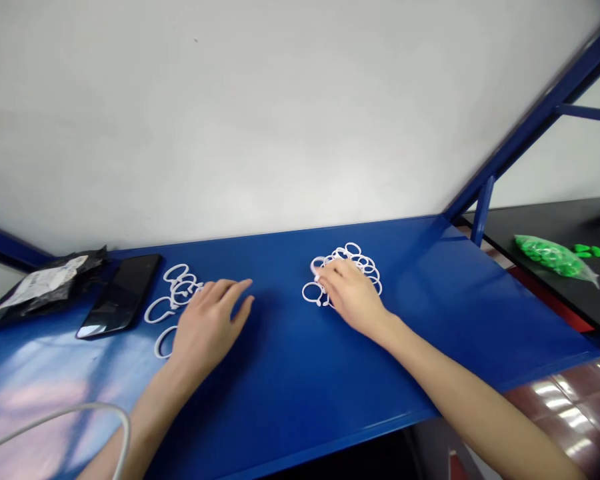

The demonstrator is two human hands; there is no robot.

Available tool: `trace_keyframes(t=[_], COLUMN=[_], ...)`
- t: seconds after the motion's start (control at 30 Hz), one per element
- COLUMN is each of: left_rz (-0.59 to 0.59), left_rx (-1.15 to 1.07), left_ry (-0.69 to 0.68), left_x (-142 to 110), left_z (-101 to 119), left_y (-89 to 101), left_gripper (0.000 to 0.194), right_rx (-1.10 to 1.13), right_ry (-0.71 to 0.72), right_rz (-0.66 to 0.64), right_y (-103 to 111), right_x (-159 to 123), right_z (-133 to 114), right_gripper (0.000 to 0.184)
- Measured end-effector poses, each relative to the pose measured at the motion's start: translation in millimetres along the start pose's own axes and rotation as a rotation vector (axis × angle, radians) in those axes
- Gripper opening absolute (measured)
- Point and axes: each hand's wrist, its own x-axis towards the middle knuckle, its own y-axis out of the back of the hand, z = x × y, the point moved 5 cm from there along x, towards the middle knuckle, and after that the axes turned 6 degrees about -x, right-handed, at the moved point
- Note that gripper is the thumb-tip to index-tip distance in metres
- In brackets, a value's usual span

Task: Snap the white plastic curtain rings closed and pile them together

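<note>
Your right hand [349, 293] rests on a pile of white plastic rings [357, 261] near the middle of the blue counter [290, 373], close to the wall. The rings are thin, glossy loops, each with a small gap or clasp, heaped loosely over one another; one lies flat at the pile's left edge. Your fingertips [323, 270] pinch at a ring on the top left of the heap, fingers curled narrow around it.

Your left hand [211, 323] lies flat and spread wide, palm down, holding nothing, just beside a smaller scatter of rings [176, 288] of the same kind; its heel covers part of one loop.

Left of that scatter lies a dark phone [123, 293], screen up, and beyond it a black pouch [45, 285] with a white label whose print is too small to read. A white cable [80, 410] curves across the near left corner. On a dark surface to the right sits a bag of green pieces [550, 255].
</note>
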Motion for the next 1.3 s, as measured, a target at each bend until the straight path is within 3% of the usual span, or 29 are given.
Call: trace_keyframes(t=[0.1, 0.2, 0.33, 0.67, 0.87, 1.03, 1.17, 1.3], left_rz=[-0.138, -0.242, -0.290, -0.248, -0.238, -0.413, -0.480, -0.467], left_rx=[0.228, 0.273, 0.219, -0.030, -0.463, -0.959, -1.245, -1.363], left_ry=[0.164, 0.225, 0.202, 0.048, 0.027, 0.193, 0.314, 0.418], left_x=[-2, -6, -8, -8, -2, -4, -8, -12], left_z=[-27, -35, -29, -20, 10, 44, 53, 47], left_y=[-4.5, -8.8, -13.7, -25.1, -18.1, -10.5, -10.8, -17.2], left_gripper=[0.043, 0.046, 0.043, 0.035, 0.024, 0.008, 0.012, 0.024], right_rx=[-0.114, -0.088, -0.033, 0.002, 0.096, 0.359, 0.491, 0.634], right_ry=[-0.166, -0.165, -0.115, -0.007, 0.038, 0.183, 0.100, -0.030], right_rz=[-0.052, -0.099, -0.128, -0.103, -0.008, -0.090, -0.145, -0.187], right_y=[0, -3, -7, -6, 10, 4, -4, -5], right_x=[4, 5, 4, 2, -2, -15, -19, -17], right_z=[38, 49, 37, 12, -19, -57, -57, -49], right_gripper=[0.031, 0.032, 0.032, 0.031, 0.029, 0.028, 0.015, 0.009])
